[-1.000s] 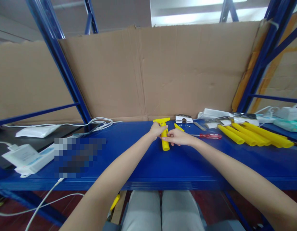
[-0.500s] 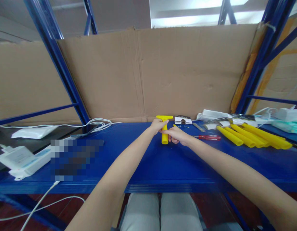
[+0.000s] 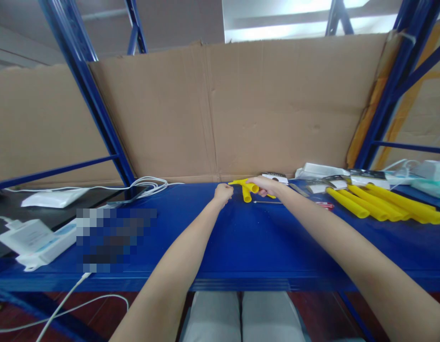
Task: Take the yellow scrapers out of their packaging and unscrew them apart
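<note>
A yellow T-shaped tool with a hollow tube handle is raised above the far middle of the blue shelf. A second round yellow opening shows beside it, and I cannot tell whether it belongs to the same piece. My right hand is closed on the tool from the right. At its left tip, my left hand is curled into a pinch; what its fingers hold, if anything, is hidden. Under my right wrist lies a screwdriver with a red handle and thin shaft, close to a partly covered yellow piece.
Several yellow tubes lie in a row at right, before packaged parts. A white-and-black packet rests by the cardboard wall. At left are a power strip, a charger and coiled white cable.
The yellow tool has turned from upright to tilted, its tube now shorter in view. My left hand has slid left and down off the tube; my right hand has moved up onto the tool.
</note>
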Tool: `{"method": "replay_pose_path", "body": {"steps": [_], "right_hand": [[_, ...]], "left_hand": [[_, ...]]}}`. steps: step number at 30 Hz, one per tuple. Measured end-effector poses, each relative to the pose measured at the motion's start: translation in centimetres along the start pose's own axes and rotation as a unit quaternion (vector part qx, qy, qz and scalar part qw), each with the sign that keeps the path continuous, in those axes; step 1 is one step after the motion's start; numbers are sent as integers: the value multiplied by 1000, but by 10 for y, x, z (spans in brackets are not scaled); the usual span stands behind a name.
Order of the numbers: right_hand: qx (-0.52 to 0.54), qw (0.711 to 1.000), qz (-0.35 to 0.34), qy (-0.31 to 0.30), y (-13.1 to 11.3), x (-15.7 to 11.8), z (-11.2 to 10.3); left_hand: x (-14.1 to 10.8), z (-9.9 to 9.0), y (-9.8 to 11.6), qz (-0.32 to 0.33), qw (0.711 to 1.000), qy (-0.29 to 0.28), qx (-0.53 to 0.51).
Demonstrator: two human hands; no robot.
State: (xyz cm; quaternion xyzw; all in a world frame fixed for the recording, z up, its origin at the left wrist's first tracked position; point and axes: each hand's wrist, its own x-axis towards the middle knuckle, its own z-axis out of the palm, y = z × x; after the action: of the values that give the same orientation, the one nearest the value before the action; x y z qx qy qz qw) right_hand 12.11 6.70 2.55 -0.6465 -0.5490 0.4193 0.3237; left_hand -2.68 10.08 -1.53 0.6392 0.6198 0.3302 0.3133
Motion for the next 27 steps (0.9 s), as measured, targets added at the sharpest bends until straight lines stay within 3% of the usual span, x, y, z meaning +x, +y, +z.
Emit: {"method": "replay_pose_path", "body": {"steps": [8, 20, 27], "right_hand": [[-18, 997, -9, 80, 5, 17, 13], [-85, 988, -2, 129, 8, 21, 15], [-77, 989, -15, 123, 11, 14, 11]], "left_hand": [[4, -2, -6, 32, 999, 6, 30], [-5, -3, 0, 66, 995, -21, 65], [-14, 14, 9, 169, 968, -30, 184]]}}
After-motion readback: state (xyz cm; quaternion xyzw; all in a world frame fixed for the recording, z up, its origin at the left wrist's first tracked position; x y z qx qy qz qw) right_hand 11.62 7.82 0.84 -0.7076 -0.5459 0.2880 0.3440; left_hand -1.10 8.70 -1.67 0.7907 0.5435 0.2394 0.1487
